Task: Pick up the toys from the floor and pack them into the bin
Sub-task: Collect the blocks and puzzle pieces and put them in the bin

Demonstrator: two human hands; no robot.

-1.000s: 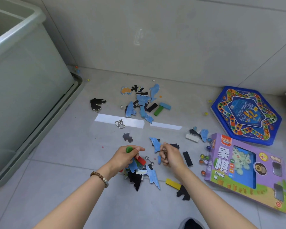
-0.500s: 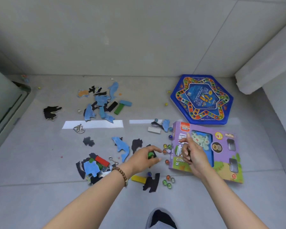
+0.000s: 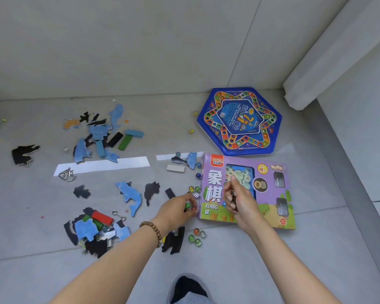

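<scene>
- While the left hand (image 3: 177,209) curls round a green block (image 3: 187,205), its fingertips are right by a red marble (image 3: 193,208) at the purple chess box (image 3: 270,189) edge.
- Right hand (image 3: 239,200) is over that box, clenched on a small dark thing (image 3: 233,197), can't tell what.
- Puzzle pieces (image 3: 130,194) and more marbles (image 3: 196,236) lie scattered on the floor (image 3: 228,270).

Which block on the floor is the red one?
The red block atop the puzzle-piece pile, left of the left hand; the rest are green, blue, black or white.
</scene>
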